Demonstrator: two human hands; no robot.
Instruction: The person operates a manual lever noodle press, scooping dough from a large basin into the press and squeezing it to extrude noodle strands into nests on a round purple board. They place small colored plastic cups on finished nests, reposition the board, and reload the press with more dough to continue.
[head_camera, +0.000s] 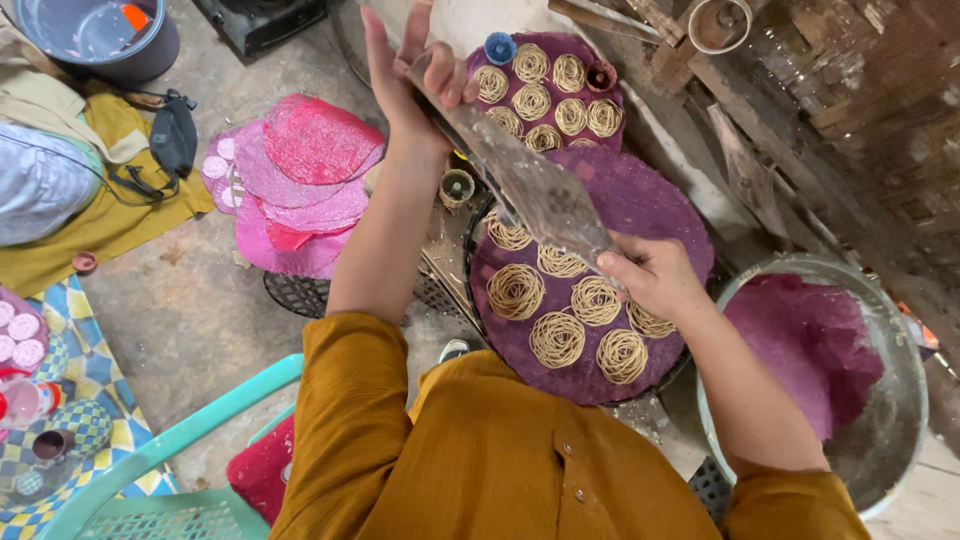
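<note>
Currently we log, centre frame: one long metal blade-like tool (530, 180), dull grey, held slantwise across the middle of the picture. Our left hand (415, 65), upper centre, is curled around its upper end, fingers partly spread; our right hand (650, 275), right of centre, pinches its lower end.

Under the tool: purple round mat (610, 375) bearing seven pale coiled noodle nests (557, 340). Upper centre: second purple mat (590, 45) with more nests, a blue cap-shaped piece (499, 47) at its top edge.

Left of centre: stack of pink round mats (300, 180), bare. Right edge: metal basin (900, 400) with a purple mat inside. Upper left: grey bucket (100, 35); yellow cloth (100, 225) with a black pouch (173, 135) on it. Lower left: checked blue-and-yellow cloth (85, 385) with small pink round lids (22, 335), any labels too small to tell; teal plastic chair (170, 470).

Surface: grey concrete floor (190, 310). Upper right: rough wooden planks (850, 110). Sleeves: mustard fabric
</note>
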